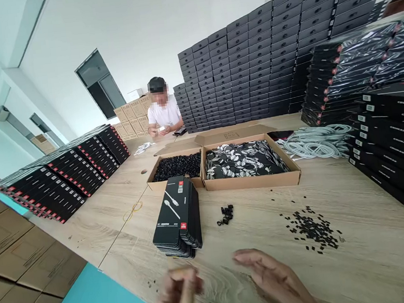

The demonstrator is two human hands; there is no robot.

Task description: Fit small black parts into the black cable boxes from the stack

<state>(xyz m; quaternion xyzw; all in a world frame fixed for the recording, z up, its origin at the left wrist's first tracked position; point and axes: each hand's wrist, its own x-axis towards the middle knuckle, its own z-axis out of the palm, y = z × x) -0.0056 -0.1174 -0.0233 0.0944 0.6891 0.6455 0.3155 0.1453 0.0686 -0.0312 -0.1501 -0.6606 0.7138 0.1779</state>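
left hand [178, 297]: bare skin, soft and blurry, so small marks are too hard to see | right hand [276, 276]: bare skin, sharp to see, with a wide, flat back | right hand's fingers [245, 257]: long and thin | right arm [307, 302]: bare skin, thick, cut off by the picture's bottom edge

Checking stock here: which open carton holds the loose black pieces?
The smaller carton on the left, heaped with black pieces; the larger one beside it holds black-and-white printed items.
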